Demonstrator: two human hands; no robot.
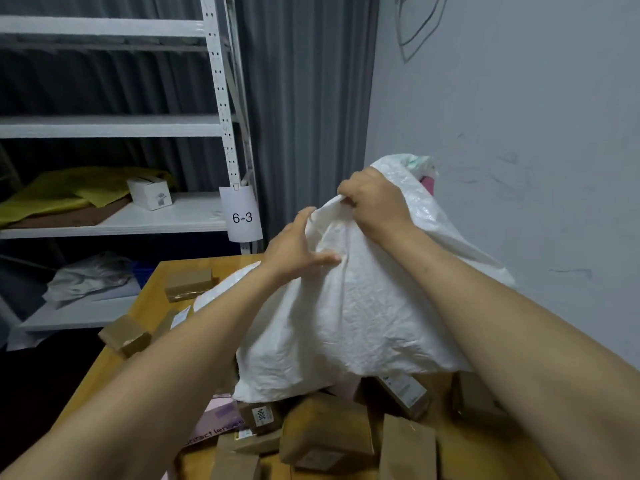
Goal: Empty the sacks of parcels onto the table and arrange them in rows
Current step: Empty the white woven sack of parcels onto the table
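A white woven sack stands bunched up over the near right part of the wooden table, its lower edge resting on a heap of brown parcels. The right hand clenches a fold at the top of the sack, fingers curled round the fabric. The left hand lies against the sack just below, fingers stretched flat on the cloth and thumb raised along a fold. One small parcel in the heap bears the number 3004, beside a pink box. Two more brown boxes sit near the table's far left edge. Behind stands a white shelf rack tagged 6-3.
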